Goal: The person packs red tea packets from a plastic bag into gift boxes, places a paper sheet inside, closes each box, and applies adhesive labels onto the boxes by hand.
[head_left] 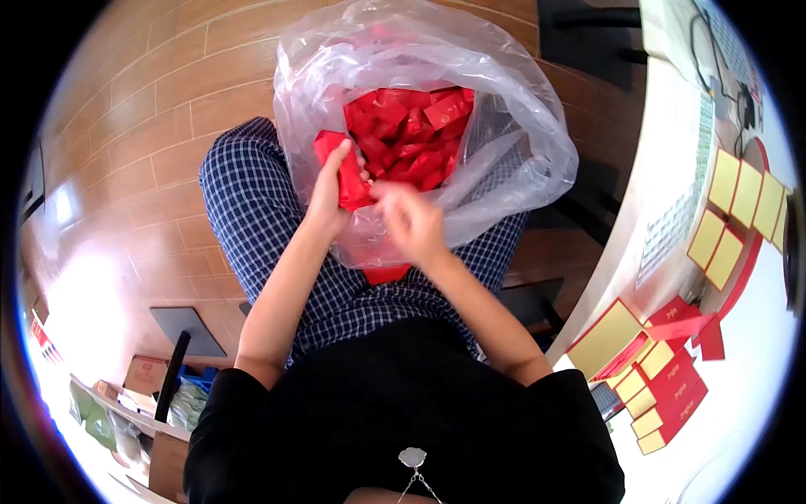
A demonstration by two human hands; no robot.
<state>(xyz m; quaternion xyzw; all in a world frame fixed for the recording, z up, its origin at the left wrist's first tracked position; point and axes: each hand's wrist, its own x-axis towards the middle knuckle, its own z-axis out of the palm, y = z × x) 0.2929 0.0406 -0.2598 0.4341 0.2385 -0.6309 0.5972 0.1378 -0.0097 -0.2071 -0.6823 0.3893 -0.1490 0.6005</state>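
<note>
My left hand is closed around a red packet, its thumb lying along the top, over the near left rim of a clear plastic bag. Right beside the packet's lower end is my right hand, its fingers curled and slightly blurred. Whether something small is pinched in it is hidden. Inside the bag lies a heap of similar shiny red packets. The bag rests open between my knees, and a bit of red shows beneath its near edge.
To the right runs a white table bearing red and yellow boxes and a keyboard. Dark metal foot plates stand on the wood-look floor. Cartons and plastic bags sit at the lower left.
</note>
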